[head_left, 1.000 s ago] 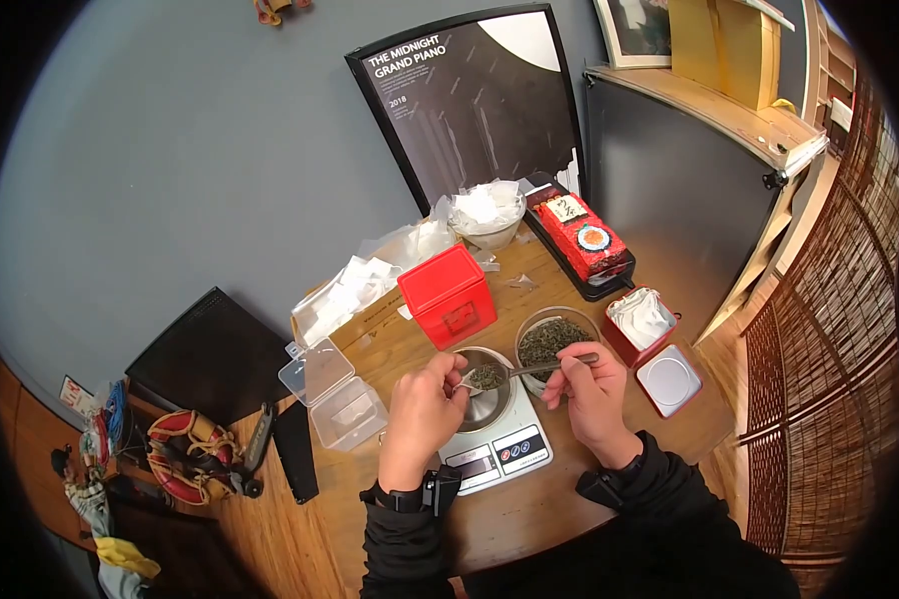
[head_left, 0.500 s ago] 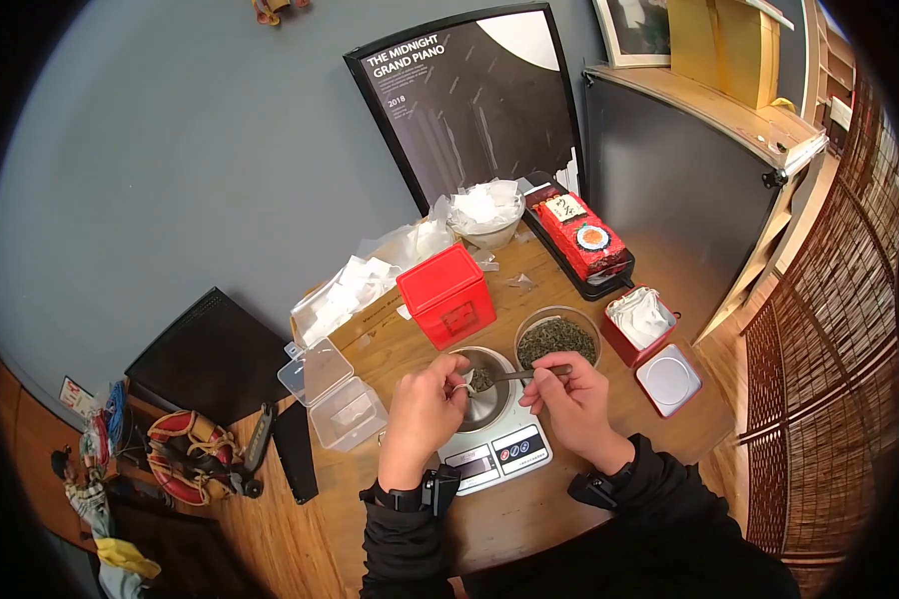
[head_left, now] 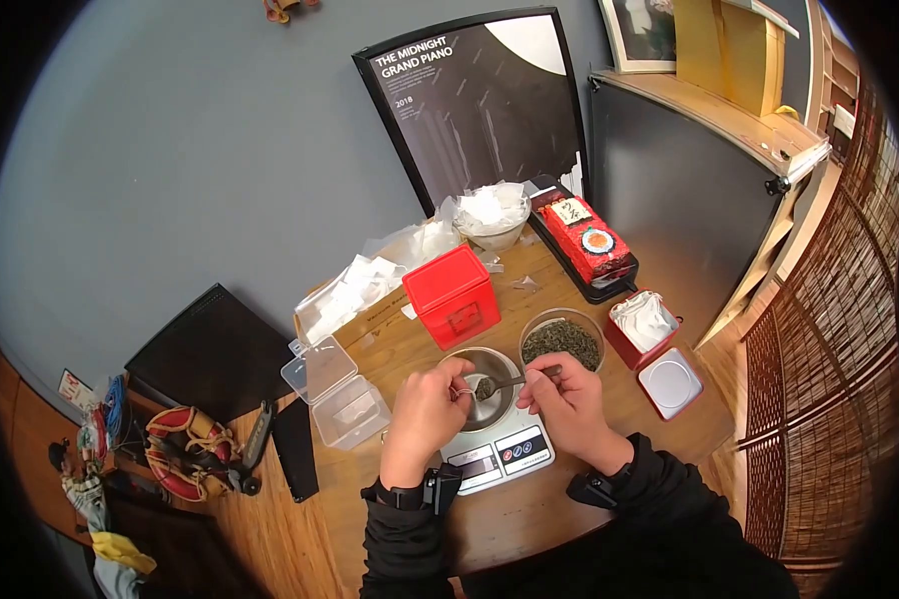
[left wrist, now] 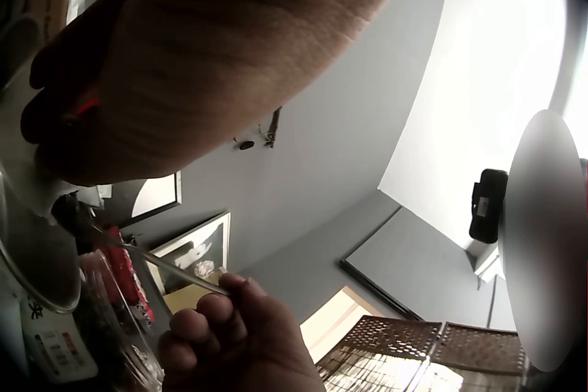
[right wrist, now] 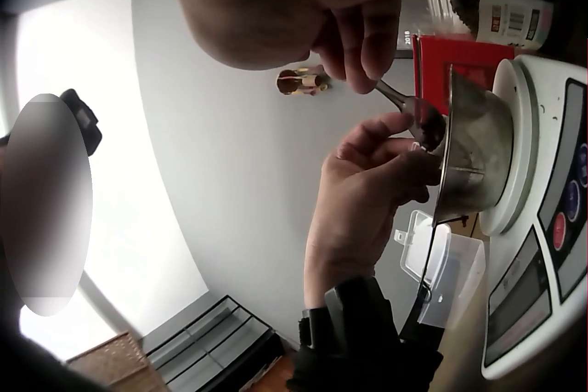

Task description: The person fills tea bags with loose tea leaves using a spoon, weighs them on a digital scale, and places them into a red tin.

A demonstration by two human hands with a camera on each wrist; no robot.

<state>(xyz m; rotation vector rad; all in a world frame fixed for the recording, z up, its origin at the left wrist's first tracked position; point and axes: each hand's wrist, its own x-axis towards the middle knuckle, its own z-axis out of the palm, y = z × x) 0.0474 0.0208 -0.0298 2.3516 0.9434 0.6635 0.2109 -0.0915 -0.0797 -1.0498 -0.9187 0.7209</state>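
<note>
I see right hand (head_left: 569,404) pinching slim grey metal spoon (right wrist: 424,121) of dark dried leaf (head_left: 485,388) above round steel bowl (right wrist: 482,153); left hand (head_left: 425,409) pinching small white pouch, apparently (right wrist: 419,147), left of spoon; I'd hold pouch wide, tip slowly.

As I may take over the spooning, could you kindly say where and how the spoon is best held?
Probably pinch the handle of the spoon from the person's right, as the right hand does: it is slim and extends to that side, whereas the head, bearing dark leaves, lies close to the left hand.
</note>
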